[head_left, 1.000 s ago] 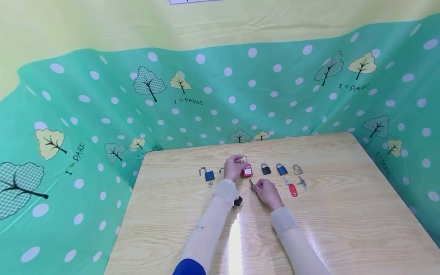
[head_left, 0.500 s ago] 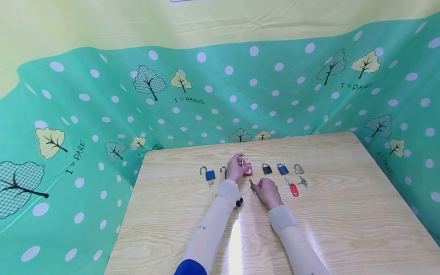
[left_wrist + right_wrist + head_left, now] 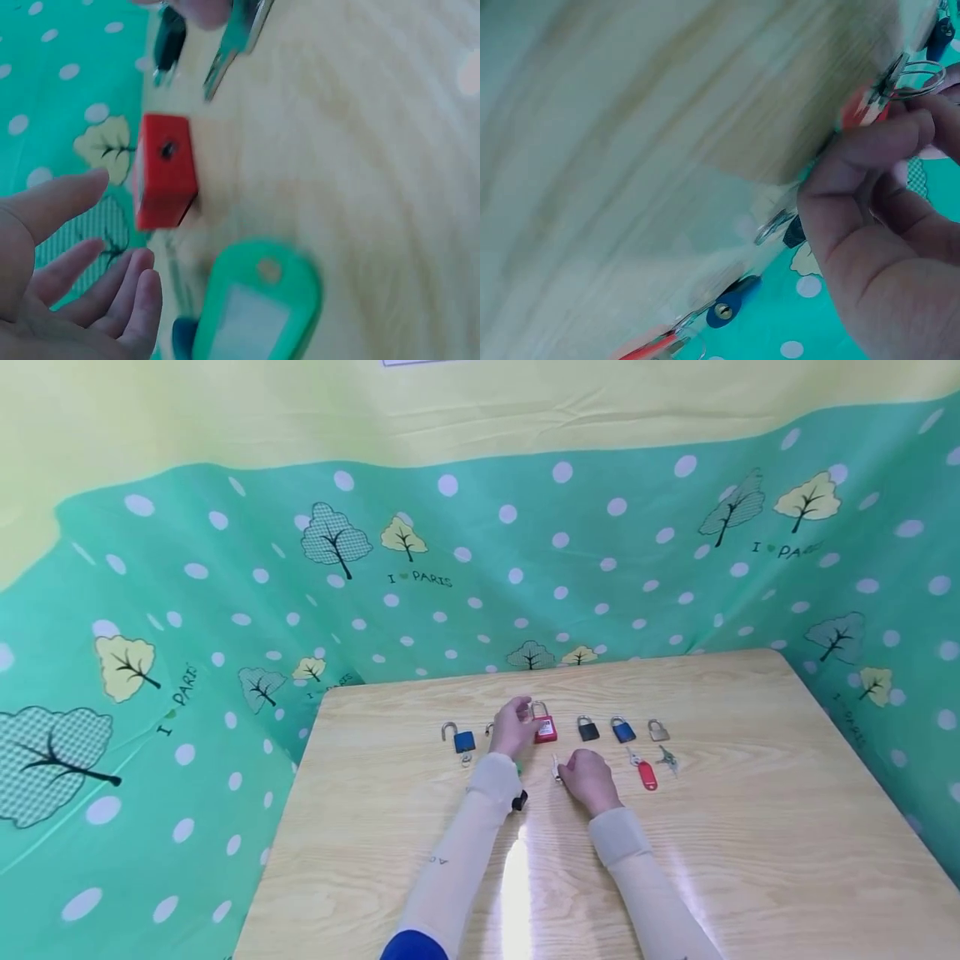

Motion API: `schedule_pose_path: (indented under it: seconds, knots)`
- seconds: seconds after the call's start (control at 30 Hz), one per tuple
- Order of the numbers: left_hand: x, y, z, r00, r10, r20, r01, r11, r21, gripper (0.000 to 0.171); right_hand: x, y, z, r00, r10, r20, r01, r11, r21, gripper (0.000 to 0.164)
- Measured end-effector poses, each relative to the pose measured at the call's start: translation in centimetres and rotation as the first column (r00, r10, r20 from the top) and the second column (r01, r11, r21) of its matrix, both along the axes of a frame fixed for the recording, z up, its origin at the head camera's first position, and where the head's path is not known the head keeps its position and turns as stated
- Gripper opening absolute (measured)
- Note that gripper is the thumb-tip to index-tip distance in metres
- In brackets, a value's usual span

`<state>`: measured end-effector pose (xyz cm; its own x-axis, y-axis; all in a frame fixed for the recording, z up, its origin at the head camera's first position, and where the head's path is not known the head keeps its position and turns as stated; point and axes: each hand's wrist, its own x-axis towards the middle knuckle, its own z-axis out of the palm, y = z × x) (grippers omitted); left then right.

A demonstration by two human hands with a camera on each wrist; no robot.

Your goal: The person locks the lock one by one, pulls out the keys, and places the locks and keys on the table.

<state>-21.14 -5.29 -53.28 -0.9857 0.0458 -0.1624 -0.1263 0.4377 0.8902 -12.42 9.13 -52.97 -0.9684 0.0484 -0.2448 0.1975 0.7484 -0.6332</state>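
A red padlock (image 3: 545, 729) with its shackle closed lies near the back of the wooden table. My left hand (image 3: 512, 728) is just left of it; in the left wrist view the fingers (image 3: 124, 300) are spread loosely, with a gap to the lock body (image 3: 166, 169) and its dark keyhole. My right hand (image 3: 591, 777) is in front of the padlock and pinches small silver keys (image 3: 557, 770) between thumb and forefinger. A wire key ring (image 3: 922, 79) shows at those fingertips in the right wrist view.
To the right are a black padlock (image 3: 588, 728), a blue padlock (image 3: 622, 729), a brass-grey padlock (image 3: 657, 731), a red key tag (image 3: 647, 775) and loose keys (image 3: 667, 760). An opened blue padlock (image 3: 464, 742) lies left. A green key tag (image 3: 259, 300) lies by my left hand.
The left fingers have come off the red padlock and now stand slightly apart from it. The keys in my right hand have turned and now look bright silver instead of dark.
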Motion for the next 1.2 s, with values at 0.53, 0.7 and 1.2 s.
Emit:
schedule_pose_path:
  seconds: [0.53,0.7,1.2]
  knots:
    - [0.1,-5.6,1.9,0.999,0.02,-0.04,-0.02,1.0,0.013,0.03,-1.1,-4.3,0.9,0.994,0.077,-0.082,-0.082,0.995,-0.053,0.015]
    - [1.0,-5.8,1.4,1.0,-0.026,-0.011,0.024,0.993,-0.117,0.024,-1.3,-6.0,0.7,0.979,0.192,-0.073,-0.197,0.977,-0.078,0.025]
    - [1.7,-4.6,0.8,0.999,-0.049,0.021,0.053,0.914,-0.403,0.034,-1.9,-7.3,-0.3,0.969,0.24,-0.052,-0.242,0.97,-0.028,0.031]
